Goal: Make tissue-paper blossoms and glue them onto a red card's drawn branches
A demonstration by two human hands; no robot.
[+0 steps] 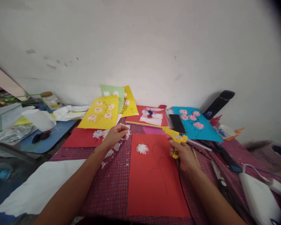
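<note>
My right hand (183, 152) is wrapped round a yellow hot glue gun (176, 137), its nozzle pointing left and its cord trailing down. Below it lies a red sheet of paper (154, 184) with faint pencilled branch lines. One white ruffled paper flower (142, 148) sits near the sheet's upper left. My left hand (117, 135) hovers left of the sheet, fingers pinched together; whatever may be between them is too small to make out. White paper scraps (110, 153) and another white flower (98, 133) lie beneath and beside that hand.
Yellow (100, 111) and blue (196, 123) flower cards stand or lie at the back. To the right are a phone (177, 123), scissors (221, 181) and a white power strip (259, 197). White paper (42, 184) lies at front left.
</note>
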